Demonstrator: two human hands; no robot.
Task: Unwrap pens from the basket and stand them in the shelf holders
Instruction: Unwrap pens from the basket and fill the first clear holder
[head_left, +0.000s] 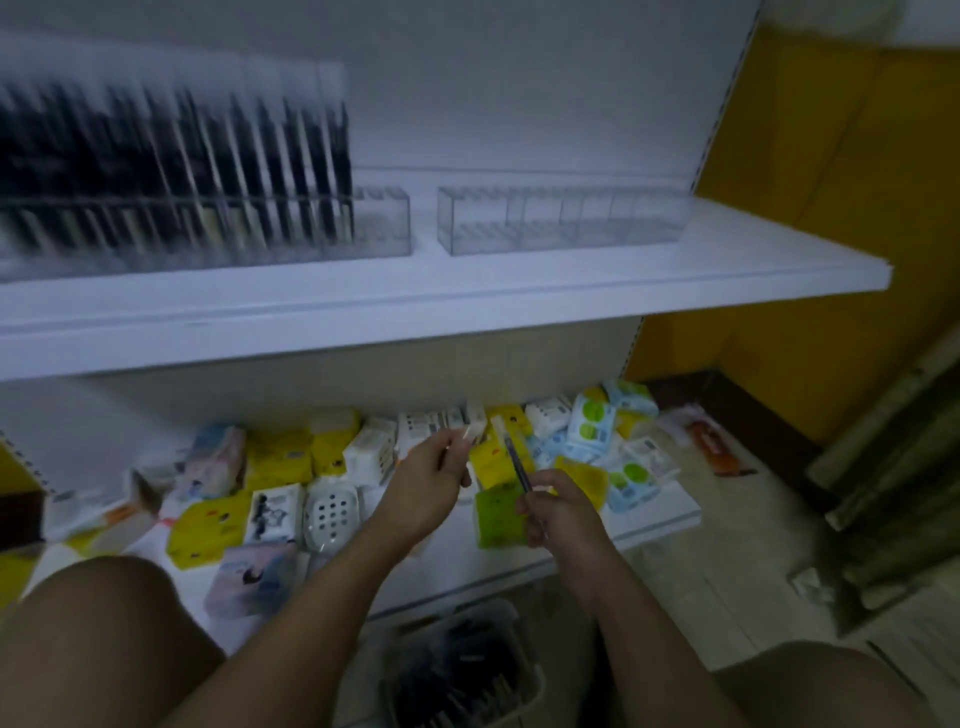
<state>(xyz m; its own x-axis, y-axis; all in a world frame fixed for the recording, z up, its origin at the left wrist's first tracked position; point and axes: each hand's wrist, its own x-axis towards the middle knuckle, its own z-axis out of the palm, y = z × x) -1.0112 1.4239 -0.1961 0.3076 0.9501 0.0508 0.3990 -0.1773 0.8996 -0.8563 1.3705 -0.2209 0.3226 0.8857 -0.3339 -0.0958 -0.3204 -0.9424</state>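
Note:
My right hand (561, 512) grips a dark pen (516, 462) that points up and to the left. My left hand (428, 480) pinches a clear wrapper (475, 431) just off the pen's upper end. Both hands hover in front of the lower shelf. A pale basket (511, 654) with dark wrapped pens sits on the floor between my knees. On the upper shelf, a clear holder (379, 223) at left stands nearly full of black pens (171, 156), and a second clear holder (561, 221) at right has nothing in it.
The white upper shelf (467, 306) juts out above my hands. The lower shelf (649, 522) is strewn with tissue packs and a white soap dish (331, 512). A yellow wall and stacked boards stand at right.

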